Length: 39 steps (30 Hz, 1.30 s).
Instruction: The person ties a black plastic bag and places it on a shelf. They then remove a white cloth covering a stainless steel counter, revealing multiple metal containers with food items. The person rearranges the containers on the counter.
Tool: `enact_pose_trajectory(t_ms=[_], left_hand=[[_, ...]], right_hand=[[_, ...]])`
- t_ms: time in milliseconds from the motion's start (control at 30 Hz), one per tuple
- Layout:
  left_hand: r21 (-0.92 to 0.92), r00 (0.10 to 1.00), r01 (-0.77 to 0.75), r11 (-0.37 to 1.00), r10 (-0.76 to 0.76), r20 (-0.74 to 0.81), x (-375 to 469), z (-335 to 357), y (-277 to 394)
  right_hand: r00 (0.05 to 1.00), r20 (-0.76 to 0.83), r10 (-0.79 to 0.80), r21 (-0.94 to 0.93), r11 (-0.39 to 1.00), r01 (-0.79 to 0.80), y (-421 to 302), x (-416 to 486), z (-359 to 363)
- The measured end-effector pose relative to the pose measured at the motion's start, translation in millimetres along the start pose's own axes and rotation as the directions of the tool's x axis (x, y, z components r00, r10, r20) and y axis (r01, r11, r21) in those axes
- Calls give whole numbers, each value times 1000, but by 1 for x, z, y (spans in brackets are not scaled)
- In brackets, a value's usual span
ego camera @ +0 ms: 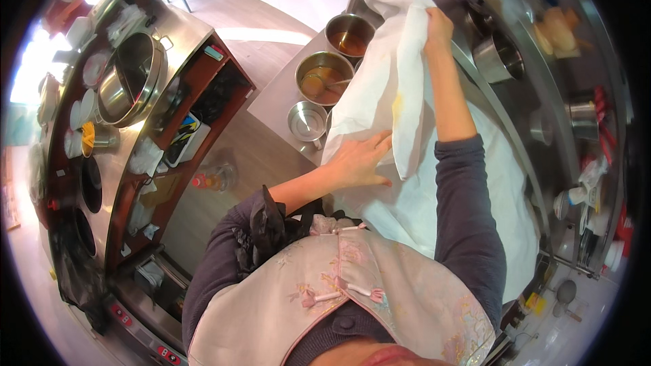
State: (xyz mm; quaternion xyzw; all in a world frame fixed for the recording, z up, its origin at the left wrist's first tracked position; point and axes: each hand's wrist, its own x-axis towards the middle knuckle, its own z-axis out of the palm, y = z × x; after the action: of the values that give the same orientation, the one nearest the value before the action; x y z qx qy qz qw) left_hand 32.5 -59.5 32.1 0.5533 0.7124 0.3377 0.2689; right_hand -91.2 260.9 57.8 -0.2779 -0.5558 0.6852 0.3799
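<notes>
A large white sheet [376, 76], which looks like cloth or thin liner, hangs before me and spreads down along my right side. It carries a yellowish stain near its folded edge. My right hand [440, 28] grips the upper part of that fold, with the arm stretched forward. Lower down, my left hand [358, 160] lies against or just over the sheet, fingers spread and holding nothing; its fingertips reach the hanging fold. Beside the sheet stand a steel pot of brownish liquid with a ladle [324, 79], a second steel pot [350, 35] and a steel cup [307, 121].
On the left is a steel-topped counter [190, 28] with a large steel pot [133, 79], bowls and open shelves below. A bottle with a red cap [211, 180] stands on the floor. Steel shelving [508, 107] with another pot [498, 58] runs along the right.
</notes>
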Motion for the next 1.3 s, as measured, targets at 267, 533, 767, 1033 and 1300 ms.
enact_pose_trajectory(t_ms=[267,533,767,1033,1300], left_hand=[[13,994,-74,997,75,-78,7,29,17],[-96,995,-99,990,101,13,9,32,49],[-153,980,-200,968,197,-38,13,51,65],[-187,897,-437,880,441,-18,11,94,117],[-109,603,-797,594,773,-194,-11,150,200]], right_hand=[[997,61,-47,207,978,33,-45,-48,-51],[981,6,-196,312,932,184,-109,-100,-101],[965,-64,-253,401,879,258,-171,-150,-149],[918,1,-396,438,826,355,-257,-234,-257],[859,-163,-486,293,807,513,-337,-319,-392]])
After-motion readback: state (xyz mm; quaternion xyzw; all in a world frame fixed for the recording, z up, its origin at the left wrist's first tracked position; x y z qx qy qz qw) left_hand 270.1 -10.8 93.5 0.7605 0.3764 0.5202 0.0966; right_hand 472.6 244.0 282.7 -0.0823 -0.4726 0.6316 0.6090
